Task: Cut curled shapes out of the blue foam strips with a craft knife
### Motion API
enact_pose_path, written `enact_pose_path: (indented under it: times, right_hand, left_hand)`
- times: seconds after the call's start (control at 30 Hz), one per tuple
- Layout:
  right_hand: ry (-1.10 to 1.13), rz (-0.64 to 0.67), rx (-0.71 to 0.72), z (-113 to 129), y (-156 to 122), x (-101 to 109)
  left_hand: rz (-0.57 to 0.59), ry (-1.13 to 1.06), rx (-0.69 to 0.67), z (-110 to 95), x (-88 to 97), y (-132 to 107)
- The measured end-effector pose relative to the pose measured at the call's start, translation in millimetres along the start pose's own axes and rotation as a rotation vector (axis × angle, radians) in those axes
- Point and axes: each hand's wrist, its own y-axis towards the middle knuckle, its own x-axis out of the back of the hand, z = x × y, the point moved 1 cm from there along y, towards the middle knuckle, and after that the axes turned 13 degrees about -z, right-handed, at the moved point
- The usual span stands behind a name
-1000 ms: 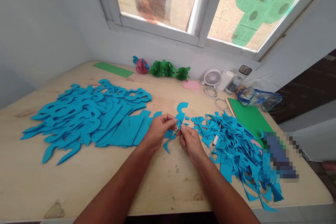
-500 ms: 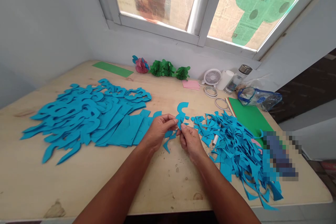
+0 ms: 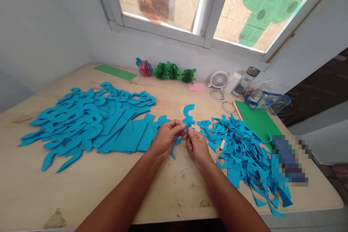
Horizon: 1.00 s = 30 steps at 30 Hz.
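Note:
Pinched between the fingertips of my left hand (image 3: 170,134) and my right hand (image 3: 197,146) is a curved blue paper cutout (image 3: 189,109). Its hooked upper end points away from me, while my fingers cover its lower part. My two hands nearly touch over the middle of the table. Left of them lies a spread of blue paper cutouts (image 3: 73,116) with wavy, looped outlines, beside overlapping blue paper sheets (image 3: 127,136). A heap of blue paper scraps (image 3: 241,152) lies to the right of my right hand, and a few small scraps sit beneath my fingers.
A white marker (image 3: 222,144) lies among the scraps. Along the wall stand green paper figures (image 3: 172,70), a pink one (image 3: 146,68), a small fan (image 3: 219,79) and a bottle (image 3: 246,79). Tape rolls (image 3: 217,95), a clear pouch (image 3: 268,101) and green paper (image 3: 258,117) are at the right.
My left fingertips have shifted slightly right, closer to my right fingertips, and cover more of the cutout. The view has moved very slightly.

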Motion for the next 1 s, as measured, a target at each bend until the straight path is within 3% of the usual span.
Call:
enact_pose_path:
  times: [0.2, 1.0]
  right_hand:
    - [-0.005, -0.006, -0.004, -0.9, 0.4, 0.3]
    - [0.031, -0.034, 0.021, -3.3, -0.1, -2.0]
  left_hand:
    - [-0.060, 0.019, -0.025, 4.0, -0.6, 1.3]
    - [-0.048, 0.039, -0.034, 5.6, -2.7, -1.0]
